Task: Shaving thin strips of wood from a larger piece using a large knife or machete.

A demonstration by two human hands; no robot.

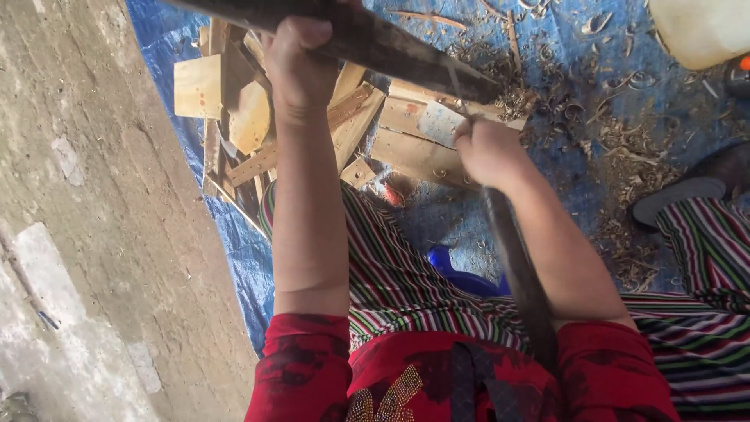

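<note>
Dark wooden stave (pixel 391 47) held slantwise across upper frame, over blue tarp (pixel 578 195). Left hand (pixel 301 55) fingers clamped round stave. Right hand (pixel 488 152) fist closed on long dark tool (pixel 516 266), which runs back to lap. Shavings (pixel 625 172) already thick on tarp, offcut boards (pixel 414 141) piled beneath; shaping seems well underway, stave dark and rough.
</note>
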